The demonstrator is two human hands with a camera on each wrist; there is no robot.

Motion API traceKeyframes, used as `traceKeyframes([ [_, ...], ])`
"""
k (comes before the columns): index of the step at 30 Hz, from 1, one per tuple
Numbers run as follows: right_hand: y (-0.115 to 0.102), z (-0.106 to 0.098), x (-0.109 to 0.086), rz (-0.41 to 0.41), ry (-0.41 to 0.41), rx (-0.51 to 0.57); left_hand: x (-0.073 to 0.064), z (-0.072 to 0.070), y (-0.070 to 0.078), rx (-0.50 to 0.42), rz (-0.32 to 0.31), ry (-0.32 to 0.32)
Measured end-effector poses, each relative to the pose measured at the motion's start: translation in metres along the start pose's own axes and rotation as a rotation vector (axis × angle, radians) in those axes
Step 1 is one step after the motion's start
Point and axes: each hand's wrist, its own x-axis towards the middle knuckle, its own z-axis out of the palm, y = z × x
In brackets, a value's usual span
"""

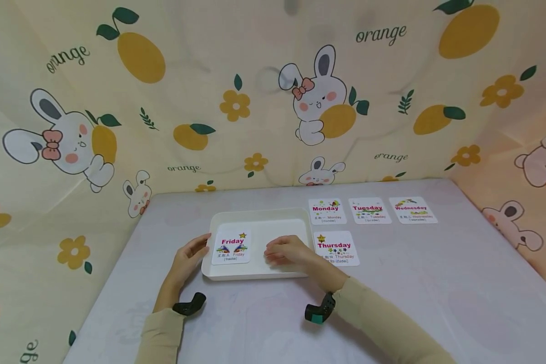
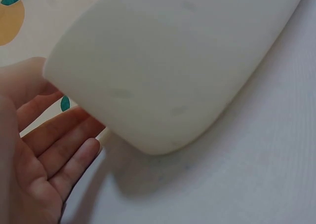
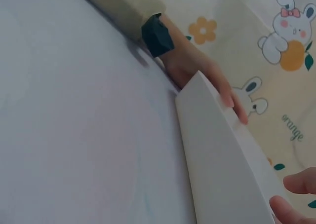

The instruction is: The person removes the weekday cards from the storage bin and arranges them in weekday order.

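In the head view a white tray (image 1: 264,276) lies on the table, with a white "Friday" card (image 1: 232,246) in its left part. My left hand (image 1: 188,260) rests at the tray's left edge. In the left wrist view its fingers (image 2: 81,160) lie fairly straight against the outer wall. Over the tray's right part is my right hand (image 1: 293,253), its fingers bent loosely. Its fingertips (image 3: 301,180) stand apart in the right wrist view, and nothing shows between them. Right of the tray lies a "Thursday" card (image 1: 341,248), partly covered by the right wrist.
Behind the Thursday card, a row holds the "Monday" card (image 1: 327,211), "Tuesday" card (image 1: 370,210) and "Wednesday" card (image 1: 413,210). They lie on a pale tablecloth (image 1: 437,283). A cloth backdrop (image 1: 264,50) printed with rabbits and oranges stands behind the table.
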Motion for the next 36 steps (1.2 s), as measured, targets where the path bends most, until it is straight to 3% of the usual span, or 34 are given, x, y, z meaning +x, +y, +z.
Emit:
traceKeyframes([
  [9, -0.005, 0.020, 0.014, 0.076, 0.061, 0.064, 0.001, 0.000, -0.001, 0.001, -0.008, -0.001],
  [28, -0.009, 0.040, 0.028, 0.104, 0.112, 0.171, -0.001, -0.001, 0.001, -0.013, -0.012, -0.018],
  [36, -0.008, 0.044, 0.031, 0.150, 0.185, 0.296, 0.002, 0.000, -0.002, 0.010, -0.022, -0.011],
])
